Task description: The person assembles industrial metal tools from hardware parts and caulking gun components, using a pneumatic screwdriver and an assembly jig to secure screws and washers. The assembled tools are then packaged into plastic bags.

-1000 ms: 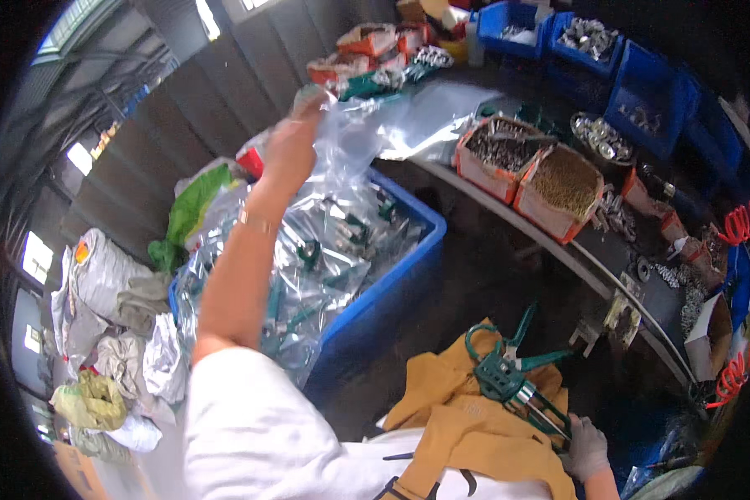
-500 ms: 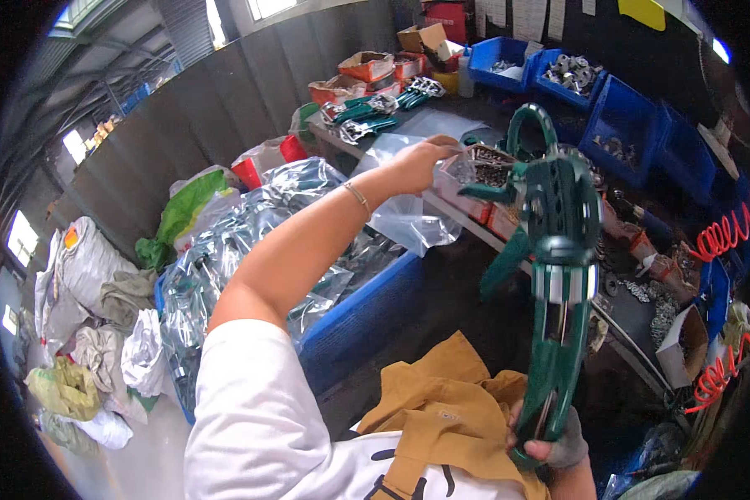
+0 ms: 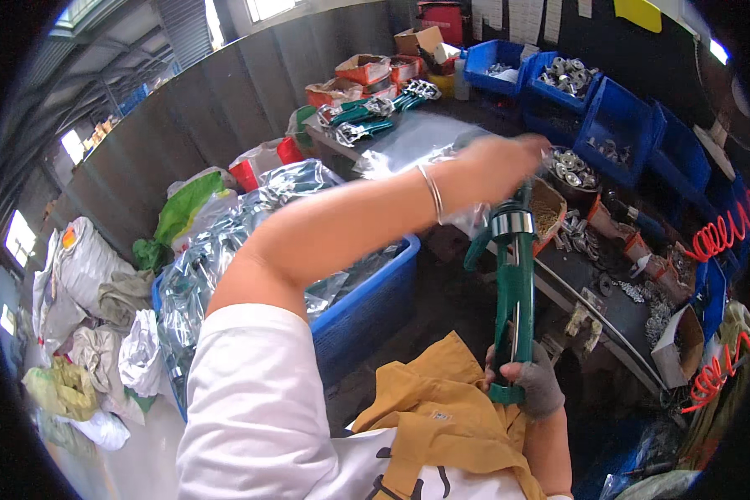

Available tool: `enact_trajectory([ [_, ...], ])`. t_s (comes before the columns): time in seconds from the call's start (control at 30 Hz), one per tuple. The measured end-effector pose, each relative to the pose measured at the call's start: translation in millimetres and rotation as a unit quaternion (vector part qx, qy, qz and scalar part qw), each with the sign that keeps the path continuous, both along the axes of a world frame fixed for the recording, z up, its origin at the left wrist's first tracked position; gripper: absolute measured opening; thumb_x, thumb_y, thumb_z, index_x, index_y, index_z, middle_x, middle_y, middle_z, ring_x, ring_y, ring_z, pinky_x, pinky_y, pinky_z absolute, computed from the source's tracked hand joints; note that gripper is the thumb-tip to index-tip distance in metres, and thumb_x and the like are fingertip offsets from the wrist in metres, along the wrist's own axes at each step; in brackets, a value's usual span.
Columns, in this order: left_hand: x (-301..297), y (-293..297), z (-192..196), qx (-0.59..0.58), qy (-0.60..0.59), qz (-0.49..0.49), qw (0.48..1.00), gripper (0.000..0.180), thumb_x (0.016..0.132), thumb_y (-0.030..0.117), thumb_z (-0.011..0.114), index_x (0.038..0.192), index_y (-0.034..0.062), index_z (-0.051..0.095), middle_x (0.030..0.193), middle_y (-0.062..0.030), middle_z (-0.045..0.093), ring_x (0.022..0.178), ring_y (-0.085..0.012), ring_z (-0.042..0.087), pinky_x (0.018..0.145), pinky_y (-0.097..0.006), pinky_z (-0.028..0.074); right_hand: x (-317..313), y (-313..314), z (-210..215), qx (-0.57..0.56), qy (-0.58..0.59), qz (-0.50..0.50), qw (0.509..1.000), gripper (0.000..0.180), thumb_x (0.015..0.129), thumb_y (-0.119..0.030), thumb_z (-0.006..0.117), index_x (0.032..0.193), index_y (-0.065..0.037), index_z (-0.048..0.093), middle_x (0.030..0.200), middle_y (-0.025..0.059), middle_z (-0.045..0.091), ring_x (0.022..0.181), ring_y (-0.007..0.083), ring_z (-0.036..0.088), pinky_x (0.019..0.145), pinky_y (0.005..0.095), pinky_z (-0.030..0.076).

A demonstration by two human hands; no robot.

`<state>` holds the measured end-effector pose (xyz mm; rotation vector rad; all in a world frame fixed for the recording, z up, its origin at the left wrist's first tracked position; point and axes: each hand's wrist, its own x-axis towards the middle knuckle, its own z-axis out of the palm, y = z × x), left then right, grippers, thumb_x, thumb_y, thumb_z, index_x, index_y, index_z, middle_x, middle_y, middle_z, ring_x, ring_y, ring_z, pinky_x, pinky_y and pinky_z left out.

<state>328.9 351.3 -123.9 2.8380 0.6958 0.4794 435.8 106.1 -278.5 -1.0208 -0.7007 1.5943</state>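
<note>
My right hand [image 3: 543, 385], in a grey fingerless glove, is wrapped round the lower end of a long green tool [image 3: 517, 287] with a chrome band, held upright before me. Its kind I cannot make out. My left hand [image 3: 500, 171], blurred by motion, is closed at the tool's upper end, which it hides. Crumpled clear plastic bag film [image 3: 473, 220] hangs below that hand, beside the tool. More clear plastic [image 3: 417, 142] lies on the bench behind my left forearm.
A blue crate [image 3: 367, 287] holds several bagged green tools. On the dark bench [image 3: 612, 333] are metal parts and a carton [image 3: 679, 346]. Blue bins [image 3: 612, 129] line the back; unbagged green tools [image 3: 371, 112] lie at the far end. Red coiled hoses [image 3: 717, 375] hang at right.
My left hand has swung right, from over the bench to the tool's upper end, bringing the plastic with it. My right hand has tilted the tool and moved it slightly left.
</note>
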Motion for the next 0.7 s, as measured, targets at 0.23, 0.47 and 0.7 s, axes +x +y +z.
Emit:
enact_trajectory([
  [0.23,-49.8,-109.6,-119.8,0.344,-0.312,-0.2,0.863,0.041,0.072,0.01,0.064,0.112,0.0018,0.059,0.102,-0.0077,0.053,0.084,-0.0193,0.057,0.053,-0.024,0.049,8.3,-31.0,-30.8,-0.012,0.143,0.063,0.988,0.081,0.06,-0.01,0.073,0.131,0.0,0.037,0.088,0.0151,0.06,0.07,0.0285,0.064,0.058,0.0422,0.055],
  [0.47,-37.9,-89.3,-140.3,0.115,-0.426,0.221,0.869,0.059,0.072,0.01,0.071,0.124,0.007,0.044,0.124,-0.0175,0.041,0.119,-0.0358,0.039,0.101,-0.046,0.029,-3.1,-2.3,-23.7,0.047,0.192,0.085,0.977,0.086,0.061,-0.007,0.071,0.137,-0.002,0.033,0.09,0.0179,0.056,0.072,0.0317,0.063,0.061,0.0455,0.053],
  [0.7,-67.5,-41.5,-132.2,0.132,-0.358,0.37,0.847,0.032,0.069,0.004,0.068,0.094,0.0025,0.048,0.093,-0.0169,0.049,0.09,-0.0358,0.048,0.079,-0.042,0.041,-18.8,-1.7,-14.3,0.045,0.354,0.097,0.929,0.084,0.063,-0.006,0.066,0.139,-0.001,0.03,0.092,0.0181,0.057,0.072,0.031,0.061,0.063,0.0458,0.051],
])
